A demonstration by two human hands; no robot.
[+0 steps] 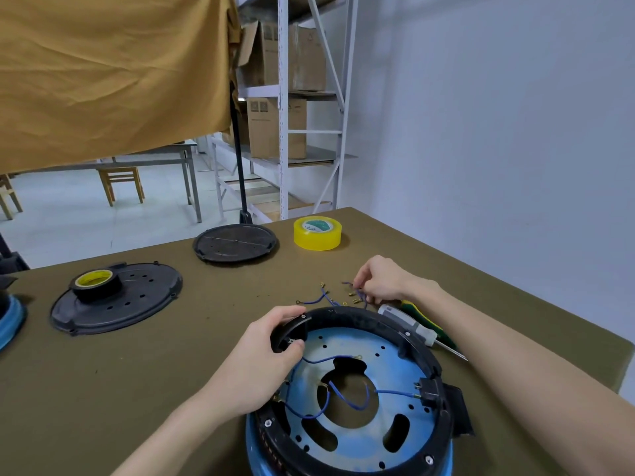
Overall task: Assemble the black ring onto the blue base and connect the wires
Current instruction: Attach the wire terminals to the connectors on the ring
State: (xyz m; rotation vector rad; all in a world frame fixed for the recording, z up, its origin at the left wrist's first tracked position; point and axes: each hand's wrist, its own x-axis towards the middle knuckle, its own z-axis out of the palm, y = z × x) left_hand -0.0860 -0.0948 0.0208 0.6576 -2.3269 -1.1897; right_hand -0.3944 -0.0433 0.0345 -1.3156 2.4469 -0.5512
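The black ring (364, 319) sits on top of the blue base (357, 441) at the table's near edge. Blue wires (347, 400) run across the blue plate inside the ring, one ending at a black connector block (427, 389) on the ring's right side. My left hand (271, 352) grips the ring's upper left rim, thumb inside. Beyond the ring, my right hand (381, 281) pinches a loose blue wire (359, 292) from a small scatter of wires with brass terminals (324, 293) on the table.
A screwdriver (422, 329) lies under my right wrist. Yellow tape (318, 232) stands at the back. One black round cover (235, 242) lies further back; another (117, 300) at left carries a roll of black tape (96, 285). A second blue base (10, 317) shows at the left edge.
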